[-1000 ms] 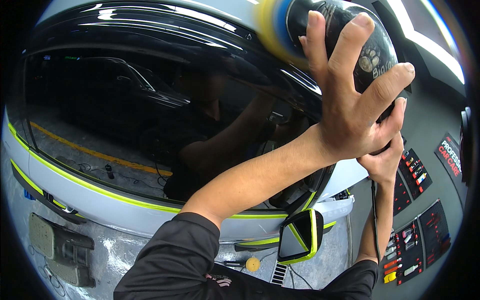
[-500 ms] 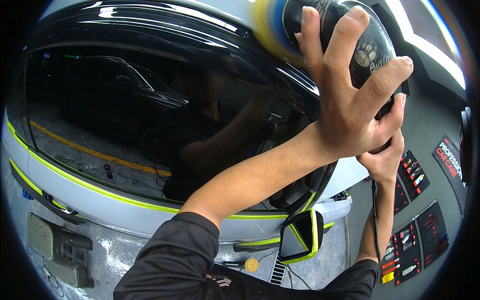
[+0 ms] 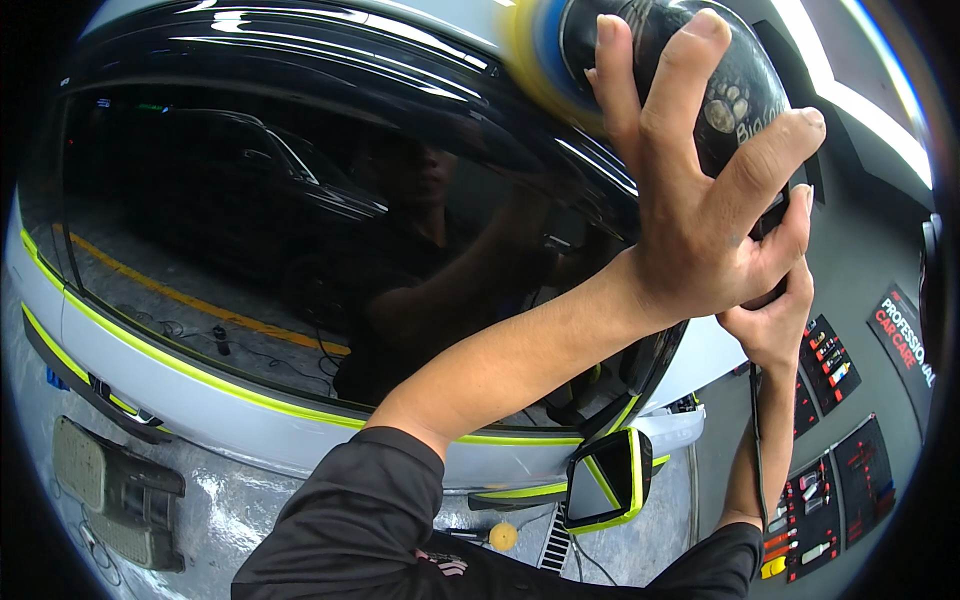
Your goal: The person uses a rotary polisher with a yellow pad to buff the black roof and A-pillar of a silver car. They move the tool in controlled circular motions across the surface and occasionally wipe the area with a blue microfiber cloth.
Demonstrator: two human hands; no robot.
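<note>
Left hand [image 3: 690,230]: fingers splayed, draped over the rounded black housing of a handheld polisher [image 3: 762,85], palm down, not clenched. Right hand [image 3: 770,335]: tucked below and behind the left, curled round the tool's rear end; most of its fingers hidden. Black power cord [image 3: 757,430] runs along the right forearm. Blurred yellow-and-blue round pad [image 3: 540,60] sits at the glossy black upper frame of a pale grey car [image 3: 200,385], above the dark side window [image 3: 250,220]. Below: black wing mirror with lime-green edging [image 3: 605,480]; grey plastic step [image 3: 115,490], floor, far left. Right: black wall-mounted tool panels [image 3: 865,480].
</note>
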